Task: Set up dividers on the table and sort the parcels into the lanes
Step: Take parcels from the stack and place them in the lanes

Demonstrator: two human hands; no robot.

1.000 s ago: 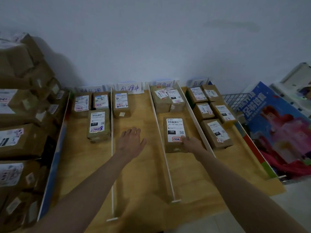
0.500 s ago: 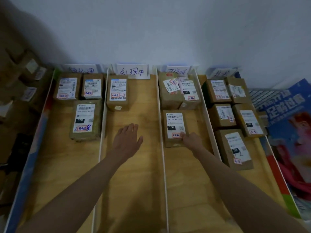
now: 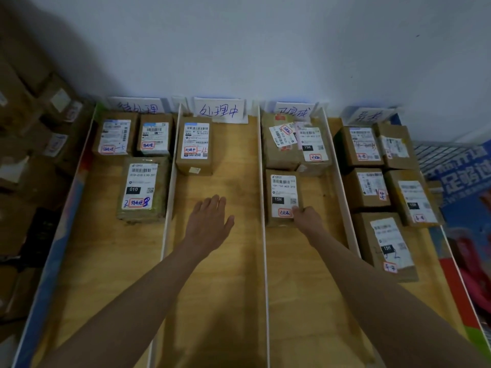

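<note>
In the head view, the left hand (image 3: 210, 221) lies flat with straight, slightly spread fingers on the bare wooden surface (image 3: 228, 274), inside the second lane. It holds nothing. Beyond its fingertips, near the wall, stands one parcel (image 3: 195, 146) with a white label, and behind that a paper sign (image 3: 219, 110) with blue handwriting.

Just to the left of this hand runs a white divider (image 3: 167, 216); on the other side of it is a larger parcel (image 3: 142, 189) marked 010, and two smaller parcels (image 3: 132, 136) stand farther away by the wall.

Between the two hands runs another white divider (image 3: 262, 208). The right hand (image 3: 307, 217) is in the third lane, with curled fingers on the near right corner of a brown parcel (image 3: 283, 197) marked 15H; the thumb rests on its label. Beyond this parcel, two more parcels (image 3: 296, 144) lie close together at the wall.

To the right of the right hand stands a third divider (image 3: 342, 197), and past it the last lane holds five parcels (image 3: 382, 197). Outside the surface, far left of the left hand, cardboard boxes (image 3: 32, 144) are stacked in shadow.
</note>
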